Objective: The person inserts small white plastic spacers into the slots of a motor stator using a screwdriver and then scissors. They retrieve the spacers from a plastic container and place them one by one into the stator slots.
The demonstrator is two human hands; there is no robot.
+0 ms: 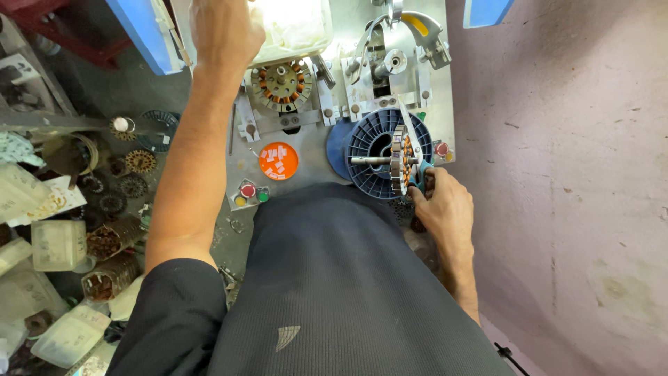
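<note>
Gripping a wound stator edge-on, our right hand closes its fingers around the lower rim of the ring, with a teal-handled cutter pinched in the same grasp. The stator sits upright in front of a blue ribbed spool, and a steel shaft runs level from the spool's hub toward it; we cannot tell whether the ring is threaded on the shaft or only held against it. Our left hand reaches up and away to the top of the bench, resting on the rim of a pale plastic tub; whether its fingers are curled or flat is cut off by the frame edge. Just below that hand a second stator, showing copper coils, lies flat in a clamp on the grey machine plate. An orange dish of small white slips sits on the plate, with coloured push buttons near it. Bare stator cores and plastic tubs crowd the left. We judge the step in hand to be trimming or finishing the held stator; the next move calls for steadying the ring while the cutter works close to fine wire.
</note>
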